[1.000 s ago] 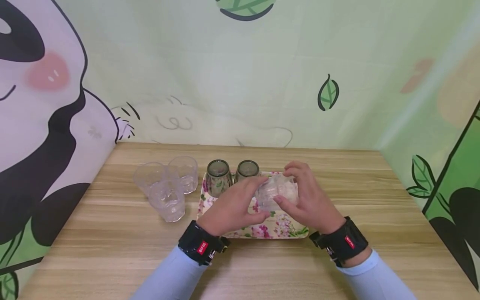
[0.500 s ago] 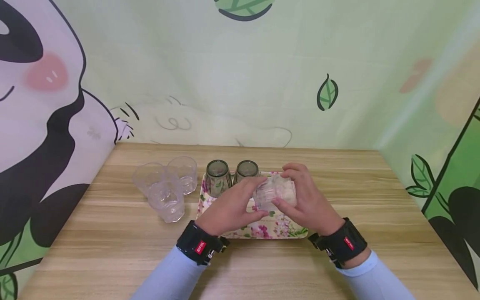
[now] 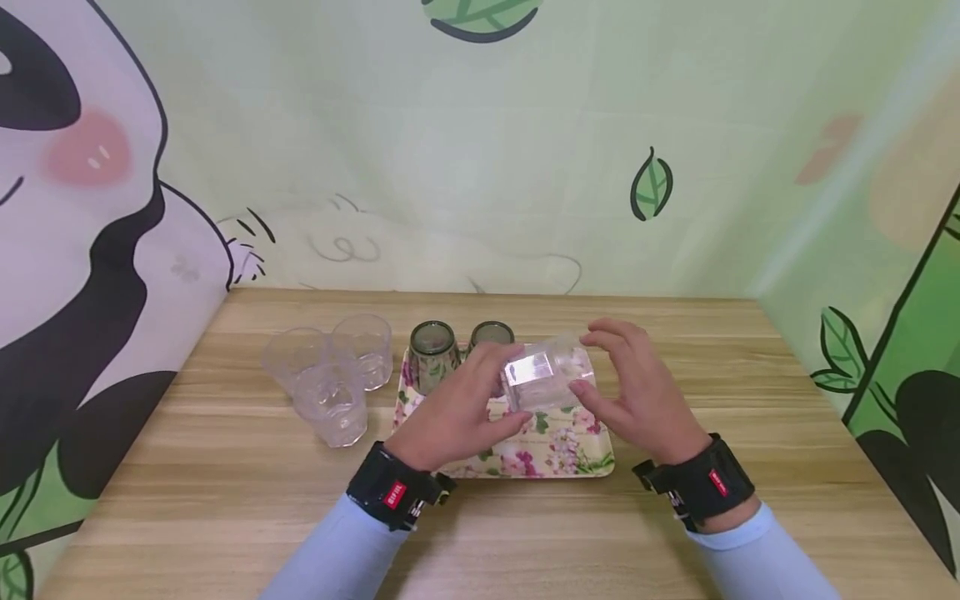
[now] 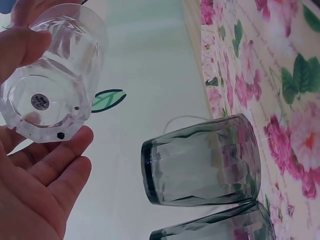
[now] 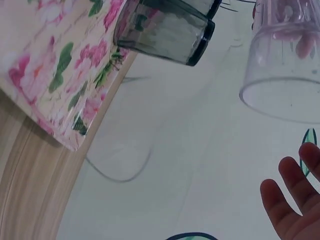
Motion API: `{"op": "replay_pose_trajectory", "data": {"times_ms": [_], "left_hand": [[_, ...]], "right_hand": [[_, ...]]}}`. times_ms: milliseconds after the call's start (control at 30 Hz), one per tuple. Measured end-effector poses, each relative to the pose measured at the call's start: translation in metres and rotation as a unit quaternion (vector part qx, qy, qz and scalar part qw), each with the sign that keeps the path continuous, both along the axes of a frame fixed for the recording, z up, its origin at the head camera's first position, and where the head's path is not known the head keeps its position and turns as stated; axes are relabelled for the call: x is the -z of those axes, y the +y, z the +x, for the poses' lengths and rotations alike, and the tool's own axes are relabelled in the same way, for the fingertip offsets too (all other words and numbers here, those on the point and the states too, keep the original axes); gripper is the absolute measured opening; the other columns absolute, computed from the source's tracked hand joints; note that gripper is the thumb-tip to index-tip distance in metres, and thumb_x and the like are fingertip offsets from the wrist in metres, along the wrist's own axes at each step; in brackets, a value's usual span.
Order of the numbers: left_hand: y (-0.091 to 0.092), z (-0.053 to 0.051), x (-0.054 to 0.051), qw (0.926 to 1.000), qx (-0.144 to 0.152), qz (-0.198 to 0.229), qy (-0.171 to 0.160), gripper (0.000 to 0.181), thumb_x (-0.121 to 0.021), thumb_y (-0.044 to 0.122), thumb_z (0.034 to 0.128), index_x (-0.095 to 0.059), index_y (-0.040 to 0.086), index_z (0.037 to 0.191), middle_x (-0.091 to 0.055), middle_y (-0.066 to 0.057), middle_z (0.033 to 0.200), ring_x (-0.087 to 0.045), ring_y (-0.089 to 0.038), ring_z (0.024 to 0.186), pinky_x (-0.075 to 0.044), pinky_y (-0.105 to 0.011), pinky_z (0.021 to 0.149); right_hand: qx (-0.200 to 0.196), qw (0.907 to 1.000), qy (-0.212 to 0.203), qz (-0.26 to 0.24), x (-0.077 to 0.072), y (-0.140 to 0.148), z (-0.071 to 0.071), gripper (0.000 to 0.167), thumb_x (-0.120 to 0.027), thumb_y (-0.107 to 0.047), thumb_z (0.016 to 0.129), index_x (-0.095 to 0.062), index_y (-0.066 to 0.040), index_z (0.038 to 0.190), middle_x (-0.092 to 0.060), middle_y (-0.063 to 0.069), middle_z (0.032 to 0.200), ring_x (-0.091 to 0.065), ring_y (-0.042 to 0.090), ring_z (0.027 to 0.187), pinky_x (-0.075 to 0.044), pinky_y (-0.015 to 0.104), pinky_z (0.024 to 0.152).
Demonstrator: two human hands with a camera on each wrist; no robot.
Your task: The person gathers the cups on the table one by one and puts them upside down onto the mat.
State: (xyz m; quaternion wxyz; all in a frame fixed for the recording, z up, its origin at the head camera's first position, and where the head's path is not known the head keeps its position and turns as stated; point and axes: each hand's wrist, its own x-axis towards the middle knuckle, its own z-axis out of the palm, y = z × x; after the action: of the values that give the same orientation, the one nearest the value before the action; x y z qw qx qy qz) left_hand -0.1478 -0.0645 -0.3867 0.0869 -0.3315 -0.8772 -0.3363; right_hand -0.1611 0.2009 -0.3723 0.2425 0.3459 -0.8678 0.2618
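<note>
Held tilted on its side above the floral tray (image 3: 540, 446) is a clear tumbler (image 3: 536, 375), gripped by my left hand (image 3: 453, 417). In the left wrist view, a round dark sticker shows on the tumbler's base (image 4: 40, 102), with the thumb over its side and fingers beneath. My right hand (image 3: 641, 400) is spread beside the rim, fingers loosely bent; in the right wrist view its fingers (image 5: 290, 195) stand apart from the tumbler (image 5: 282, 60). Two smoky grey tumblers, one at the left (image 3: 433, 358) and one partly hidden (image 3: 491, 333), stand upside down on the tray.
Left of the tray, on the wooden table (image 3: 202, 500), stand more clear tumblers: one at the back (image 3: 363, 346), one at the left (image 3: 292, 354) and one in front (image 3: 341, 408). A printed cloth backdrop (image 3: 420, 167) rises behind the table.
My right hand has let go of the tumbler and drawn off to the right. The tumbler stays in my left hand, turned slightly, with a bright reflection on its side.
</note>
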Motion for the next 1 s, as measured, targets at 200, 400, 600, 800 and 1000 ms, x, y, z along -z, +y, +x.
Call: {"op": "replay_pose_trajectory", "data": {"times_ms": [200, 400, 600, 800, 1000], "left_hand": [[-0.002, -0.001, -0.001, 0.9996, -0.018, 0.003, 0.02, 0.075, -0.076, 0.037, 0.087, -0.04, 0.013, 0.148, -0.05, -0.003, 0.139, -0.062, -0.011, 0.1, -0.056, -0.025, 0.087], [-0.004, -0.002, -0.001, 0.9993, -0.028, 0.0, 0.023, 0.074, -0.077, 0.037, 0.0861, -0.042, 0.013, 0.147, -0.051, -0.002, 0.14, -0.061, -0.011, 0.103, -0.056, -0.025, 0.086], [-0.004, -0.002, -0.001, 0.999, -0.035, -0.004, 0.026, 0.074, -0.076, 0.039, 0.0863, -0.043, 0.013, 0.148, -0.051, -0.002, 0.141, -0.062, -0.013, 0.108, -0.056, -0.027, 0.088], [-0.001, -0.001, -0.001, 0.9987, -0.034, -0.013, 0.036, 0.073, -0.074, 0.04, 0.0868, -0.044, 0.013, 0.148, -0.053, -0.002, 0.138, -0.062, -0.013, 0.108, -0.057, -0.026, 0.083], [-0.001, -0.002, -0.001, 0.9985, -0.036, -0.013, 0.038, 0.073, -0.075, 0.038, 0.0861, -0.043, 0.012, 0.147, -0.052, -0.002, 0.14, -0.058, -0.016, 0.12, -0.054, -0.031, 0.096]], "right_hand": [[0.02, 0.9992, 0.028, -0.023, -0.003, 0.008, -0.002, 0.065, -0.05, -0.056, 0.098, -0.054, 0.0, 0.13, -0.055, 0.02, 0.13, -0.049, 0.038, 0.124, -0.042, 0.056, 0.102], [0.032, 0.9987, 0.033, -0.023, -0.008, 0.014, -0.001, 0.064, -0.049, -0.059, 0.099, -0.058, -0.003, 0.128, -0.059, 0.017, 0.127, -0.051, 0.037, 0.121, -0.042, 0.055, 0.1], [0.04, 0.9988, 0.029, -0.005, -0.012, 0.017, 0.001, 0.053, -0.061, -0.045, 0.097, -0.06, -0.004, 0.13, -0.059, 0.015, 0.132, -0.052, 0.035, 0.123, -0.044, 0.054, 0.101], [0.05, 0.9986, -0.001, 0.017, -0.011, 0.017, 0.003, 0.049, -0.071, -0.032, 0.091, -0.06, -0.005, 0.131, -0.058, 0.015, 0.135, -0.052, 0.034, 0.126, -0.044, 0.055, 0.103], [0.055, 0.997, -0.028, 0.047, -0.009, 0.016, 0.003, 0.051, -0.074, -0.03, 0.089, -0.06, -0.009, 0.134, -0.06, 0.015, 0.134, -0.054, 0.033, 0.126, -0.047, 0.054, 0.103]]}}
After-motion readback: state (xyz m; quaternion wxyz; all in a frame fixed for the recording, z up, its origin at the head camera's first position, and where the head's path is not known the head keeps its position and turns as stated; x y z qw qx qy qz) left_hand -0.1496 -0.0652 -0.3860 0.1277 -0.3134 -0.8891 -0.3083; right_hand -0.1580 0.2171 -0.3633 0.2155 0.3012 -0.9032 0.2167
